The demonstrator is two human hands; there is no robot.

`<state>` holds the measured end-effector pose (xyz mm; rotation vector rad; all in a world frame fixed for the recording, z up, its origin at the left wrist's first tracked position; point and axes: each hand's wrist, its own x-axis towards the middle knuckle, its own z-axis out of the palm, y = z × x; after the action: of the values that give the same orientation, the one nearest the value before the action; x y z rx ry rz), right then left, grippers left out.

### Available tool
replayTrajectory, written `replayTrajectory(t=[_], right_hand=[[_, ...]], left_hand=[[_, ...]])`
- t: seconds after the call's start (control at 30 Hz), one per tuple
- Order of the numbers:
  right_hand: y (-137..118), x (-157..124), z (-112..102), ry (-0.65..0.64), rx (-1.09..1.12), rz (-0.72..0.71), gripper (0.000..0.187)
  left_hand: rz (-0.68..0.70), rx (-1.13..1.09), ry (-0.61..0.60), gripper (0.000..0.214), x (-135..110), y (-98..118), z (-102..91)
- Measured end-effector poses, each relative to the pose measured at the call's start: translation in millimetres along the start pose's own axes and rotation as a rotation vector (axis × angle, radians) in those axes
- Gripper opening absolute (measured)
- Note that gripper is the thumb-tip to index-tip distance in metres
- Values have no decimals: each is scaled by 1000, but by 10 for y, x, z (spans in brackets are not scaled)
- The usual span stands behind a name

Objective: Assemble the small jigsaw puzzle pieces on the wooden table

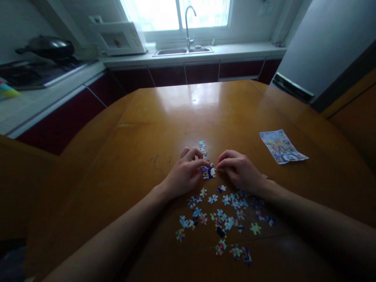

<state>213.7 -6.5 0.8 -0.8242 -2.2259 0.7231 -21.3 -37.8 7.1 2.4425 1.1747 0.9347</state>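
Observation:
A narrow strip of joined jigsaw puzzle pieces lies on the wooden table, running away from me, wider at its near end. My left hand rests at its left side, fingers curled, with a fingertip pressing on the strip. Just off the strip's right edge, my right hand has its thumb and fingers pinched together. Whatever is between those fingertips is too small to make out. Many loose jigsaw pieces are scattered on the near side of both hands, some partly under my right wrist.
A creased printed picture sheet lies to the right on the wooden table. Beyond the table are a sink with a tall faucet, a white microwave, and a stove with a black pan. A refrigerator stands at right.

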Motion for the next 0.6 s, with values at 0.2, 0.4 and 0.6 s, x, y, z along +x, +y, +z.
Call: replayTrajectory(t=[0.2,0.4,0.6], right_hand=[[-35,-1,7,-14,-59,-51,22],[-119,-7,-21,-123,-147,-123,29],[-125,-25,-32,-142,-175,-137,25]], left_hand=[[-85,58,92,26,0,-23,31],[-31,52,36,19,1,-24,2],[-48,32,87,22,7,-22,-7]])
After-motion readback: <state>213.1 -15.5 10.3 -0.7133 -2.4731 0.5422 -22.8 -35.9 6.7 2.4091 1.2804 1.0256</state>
